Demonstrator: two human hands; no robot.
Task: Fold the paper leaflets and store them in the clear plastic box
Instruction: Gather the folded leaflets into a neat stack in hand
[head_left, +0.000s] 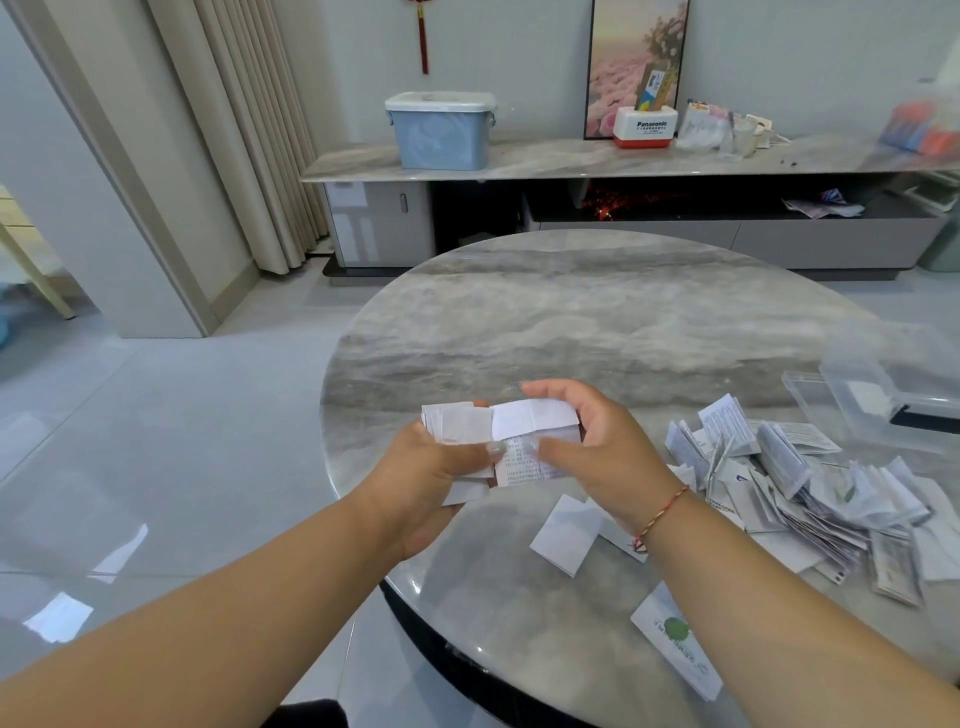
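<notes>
Both hands hold a white printed paper leaflet (527, 431) just above the near left part of the round marble table (597, 322). My left hand (436, 467) grips its left end, which looks folded into a thick stack. My right hand (597, 447) pinches the right end, with the top edge bent over toward me. A heap of folded leaflets (810, 488) lies to the right on the table. The clear plastic box (883, 395) stands open at the table's right edge, beyond the heap.
Loose leaflets lie near my right forearm: a white one (569, 527) and one with a green mark (675, 634). A TV cabinet (571, 156) along the back wall carries a blue lidded bin (441, 130). Tiled floor lies to the left of the table.
</notes>
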